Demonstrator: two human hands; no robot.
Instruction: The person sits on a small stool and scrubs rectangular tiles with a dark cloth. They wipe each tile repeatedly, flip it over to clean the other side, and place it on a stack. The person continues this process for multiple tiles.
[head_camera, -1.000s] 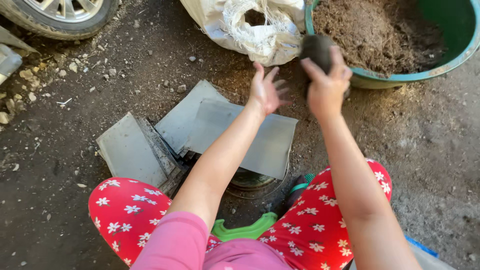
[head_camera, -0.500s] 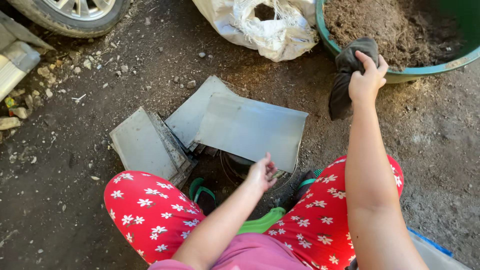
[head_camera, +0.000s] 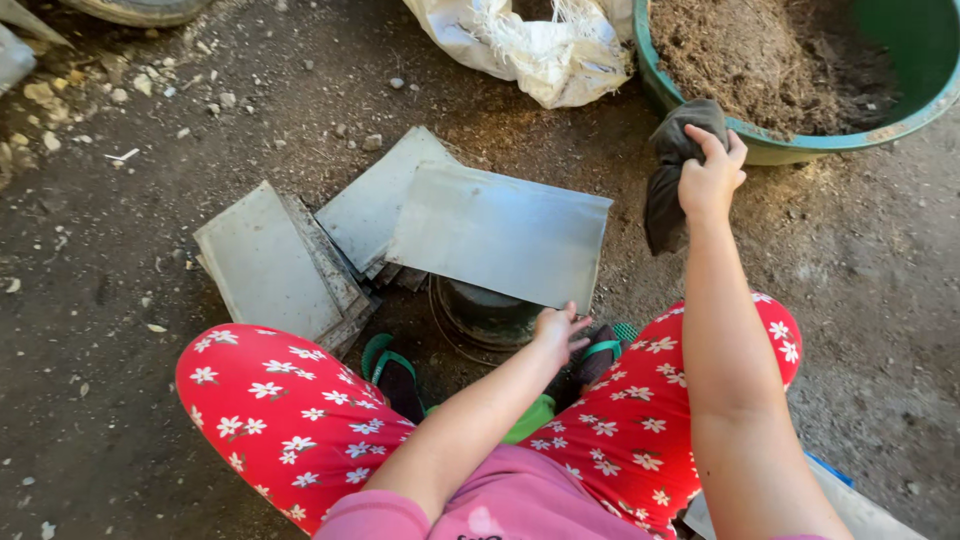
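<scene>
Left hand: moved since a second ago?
Yes. The left hand has come down from near the sack to the near edge of the top sheet, toward the knees.

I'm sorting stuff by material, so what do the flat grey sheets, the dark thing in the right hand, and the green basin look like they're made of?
Flat grey sheets: probably thin sheet metal, dull matte grey with straight, crisp edges.
Dark thing in the right hand: soft cloth; it droops in limp folds.
Green basin: likely moulded plastic, with a smooth, even-coloured, scuffed rim. It holds brown soil.
</scene>
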